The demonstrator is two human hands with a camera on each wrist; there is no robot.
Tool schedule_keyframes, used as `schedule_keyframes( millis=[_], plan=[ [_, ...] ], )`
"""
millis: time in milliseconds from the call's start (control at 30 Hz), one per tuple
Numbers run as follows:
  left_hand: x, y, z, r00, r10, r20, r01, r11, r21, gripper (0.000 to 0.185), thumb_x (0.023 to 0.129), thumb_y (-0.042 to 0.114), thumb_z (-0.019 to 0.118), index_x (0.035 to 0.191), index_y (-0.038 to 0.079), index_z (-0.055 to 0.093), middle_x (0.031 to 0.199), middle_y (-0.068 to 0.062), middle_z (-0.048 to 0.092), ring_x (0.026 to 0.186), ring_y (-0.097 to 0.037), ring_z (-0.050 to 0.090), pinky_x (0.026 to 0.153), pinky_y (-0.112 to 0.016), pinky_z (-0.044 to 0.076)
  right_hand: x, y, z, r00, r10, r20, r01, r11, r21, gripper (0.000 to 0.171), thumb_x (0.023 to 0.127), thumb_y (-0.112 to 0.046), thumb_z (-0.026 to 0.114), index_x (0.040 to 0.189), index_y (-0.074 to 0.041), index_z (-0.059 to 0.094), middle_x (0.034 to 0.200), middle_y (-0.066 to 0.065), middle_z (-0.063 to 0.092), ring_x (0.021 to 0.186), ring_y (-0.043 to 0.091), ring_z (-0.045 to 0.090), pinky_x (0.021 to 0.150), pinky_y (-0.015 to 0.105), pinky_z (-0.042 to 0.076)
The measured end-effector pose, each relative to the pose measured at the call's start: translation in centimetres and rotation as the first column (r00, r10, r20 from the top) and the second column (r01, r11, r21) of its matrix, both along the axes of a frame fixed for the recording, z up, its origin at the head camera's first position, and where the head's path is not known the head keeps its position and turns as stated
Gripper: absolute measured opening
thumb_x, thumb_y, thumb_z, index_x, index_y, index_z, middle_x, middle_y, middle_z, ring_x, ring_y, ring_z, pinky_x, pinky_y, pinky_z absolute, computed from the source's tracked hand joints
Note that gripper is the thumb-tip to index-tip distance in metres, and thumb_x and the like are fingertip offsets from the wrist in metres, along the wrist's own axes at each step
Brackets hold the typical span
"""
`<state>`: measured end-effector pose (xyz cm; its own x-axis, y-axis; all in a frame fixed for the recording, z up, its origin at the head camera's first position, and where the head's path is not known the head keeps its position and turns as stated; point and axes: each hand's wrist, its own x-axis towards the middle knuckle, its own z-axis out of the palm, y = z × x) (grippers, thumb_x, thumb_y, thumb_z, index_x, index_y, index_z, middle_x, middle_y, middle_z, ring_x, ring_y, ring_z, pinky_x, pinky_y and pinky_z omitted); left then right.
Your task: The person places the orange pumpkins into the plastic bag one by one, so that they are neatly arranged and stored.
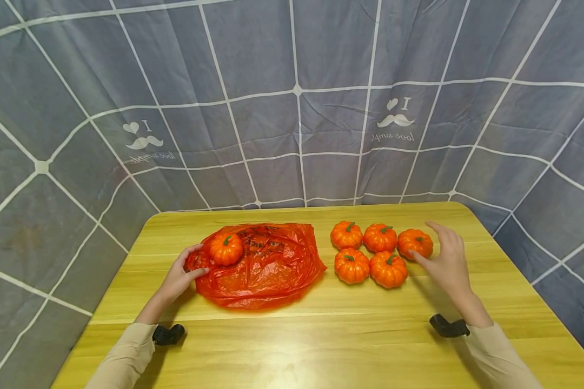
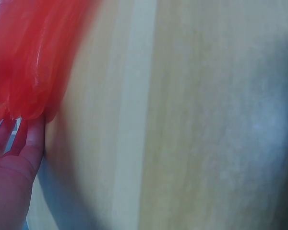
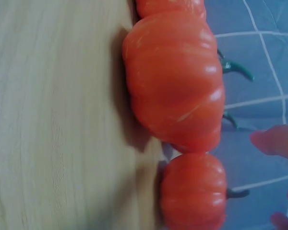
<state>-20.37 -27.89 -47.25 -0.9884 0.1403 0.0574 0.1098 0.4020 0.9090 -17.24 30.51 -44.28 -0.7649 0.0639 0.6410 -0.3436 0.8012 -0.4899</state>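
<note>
- Beige sleeves (image 1: 126,356) are seen at the bottom edge of the head view, each with a black wrist mount beside it.
- Wooden table (image 1: 321,335): light yellow grain, backed by a grey curtain (image 1: 272,81) with a white grid and moustache prints.
- Left hand (image 1: 181,275): laid at the left edge of the red plastic bag (image 1: 267,270); thumb and fingers are spread around the bag's rim and touch it. Whether the plastic is pinched cannot be told; in the left wrist view the fingers (image 2: 29,139) are shown flat against the film.
- Red plastic bag: spread flat and crumpled on the table's left half, with black print on it.
- Pumpkin on the bag (image 1: 226,248): small, orange, green stem, set upright on the bag's upper left part, just beside the left hand.
- Five pumpkins (image 1: 376,253): grouped on the bare table right of the bag, three behind and two in front, touching or nearly so.
- Right hand (image 1: 446,259): held open, fingers apart and relaxed, just beside the rightmost pumpkin (image 1: 415,243); nothing is gripped.
</note>
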Motion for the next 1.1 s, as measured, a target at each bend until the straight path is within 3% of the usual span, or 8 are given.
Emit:
schedule_keyframes(
  millis=[367, 633, 867, 1100],
  plan=[
    [0.0, -0.2, -0.1, 1.0, 0.005, 0.007, -0.005, 1.0, 0.0, 0.067, 0.088, 0.001, 0.062, 0.145, -0.004, 0.027, 0.149, -0.028, 0.029, 0.133, -0.041, 0.035, 0.087, 0.0, 0.032, -1.2, 1.4, -1.7, 0.972, -0.05, 0.23, 0.072, 0.994, -0.087, 0.079, 0.069, -0.007, 0.082, 0.136, 0.005, 0.042, 0.129, 0.035, 0.044, 0.115, 0.049, 0.038, 0.095, 0.06, 0.027],
    [0.1, -0.1, 0.2, 1.0, 0.012, 0.002, -0.012, 1.0, 0.001, 0.066, 0.087, 0.001, 0.062, 0.144, -0.004, 0.029, 0.149, -0.027, 0.03, 0.133, -0.04, 0.034, 0.088, 0.001, 0.03, -1.7, 1.8, -2.2, 0.923, -0.037, 0.382, 0.097, 0.986, -0.139, 0.087, 0.075, -0.02, 0.081, 0.142, 0.008, 0.033, 0.132, 0.039, 0.038, 0.117, 0.054, 0.038, 0.093, 0.064, 0.033],
    [0.1, -0.1, 0.2, 1.0, 0.012, 0.0, -0.012, 1.0, -0.007, 0.067, 0.087, 0.002, 0.063, 0.144, -0.004, 0.029, 0.148, -0.028, 0.031, 0.131, -0.04, 0.036, 0.088, 0.0, 0.031, -2.2, 2.0, -2.9, 0.893, 0.011, 0.45, 0.09, 0.975, -0.202, 0.09, 0.078, -0.023, 0.079, 0.144, 0.009, 0.027, 0.139, 0.04, 0.032, 0.123, 0.053, 0.035, 0.1, 0.065, 0.031],
    [0.0, -0.1, 0.2, 1.0, 0.019, 0.008, -0.019, 1.0, 0.002, 0.066, 0.087, 0.002, 0.063, 0.144, -0.004, 0.03, 0.149, -0.027, 0.031, 0.132, -0.039, 0.036, 0.087, 0.0, 0.031, -2.5, 1.9, -3.3, 0.883, 0.038, 0.469, 0.079, 0.971, -0.227, 0.086, 0.079, -0.023, 0.077, 0.142, 0.01, 0.029, 0.139, 0.04, 0.031, 0.127, 0.053, 0.031, 0.103, 0.066, 0.029]
  ],
)
